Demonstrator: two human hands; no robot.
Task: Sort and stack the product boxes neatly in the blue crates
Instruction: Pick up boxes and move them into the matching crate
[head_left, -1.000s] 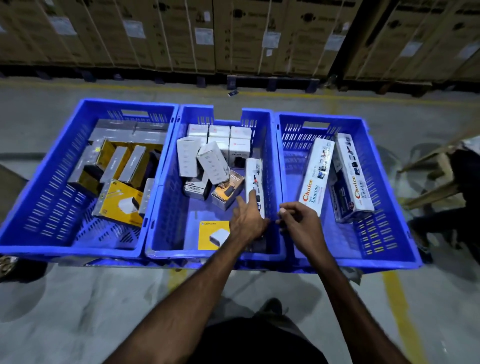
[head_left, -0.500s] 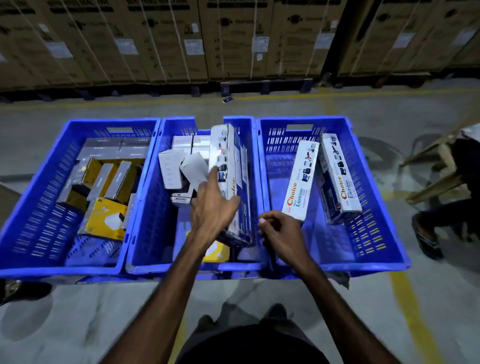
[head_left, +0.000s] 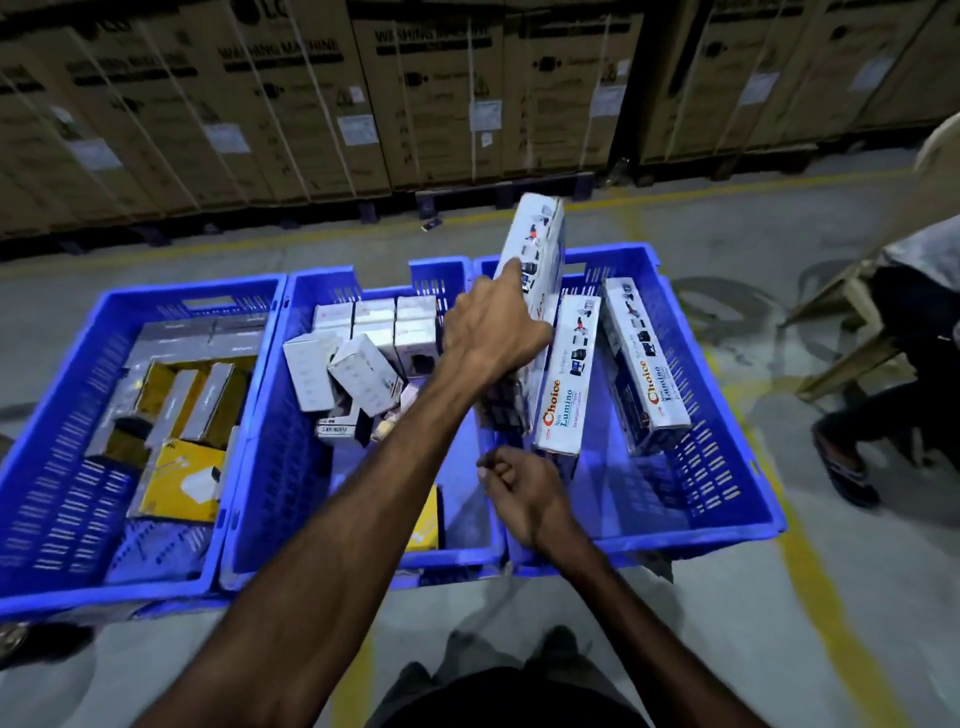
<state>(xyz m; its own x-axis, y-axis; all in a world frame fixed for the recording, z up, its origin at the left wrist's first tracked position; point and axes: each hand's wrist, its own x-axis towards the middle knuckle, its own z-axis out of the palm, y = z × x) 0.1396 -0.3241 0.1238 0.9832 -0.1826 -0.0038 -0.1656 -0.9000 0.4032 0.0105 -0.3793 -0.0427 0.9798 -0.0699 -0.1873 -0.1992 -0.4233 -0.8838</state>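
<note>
I am watching the left hand (head_left: 493, 332) carrying a long white printed cardboard box (head_left: 537, 260) across from the middle blue slatted plastic crate (head_left: 270, 426), where it was lying a second ago, toward the right blue plastic crate (head_left: 727, 499). The left grip is clamped around the box's lower half with the forefinger stretched along its face; the box is standing nearly upright, tilted a little, in the air above the shared wall between those two crates. Beside it, inside the right crate, two matching long white "Choice Lumino" boxes (head_left: 566, 374) are leaning on end, so I judge this one is joining its own kind there. The right hand (head_left: 519, 493) is hovering low at the near corner of the right crate, fingers loosely curled and grasping nothing. Left of the right crate, the middle crate is keeping its small white cartons (head_left: 358, 364), some tumbled, and the left blue crate (head_left: 62, 415) beyond it is holding the yellow and grey boxes (head_left: 182, 478). The sorting looks well under way; the neat stacking is not yet done.
</note>
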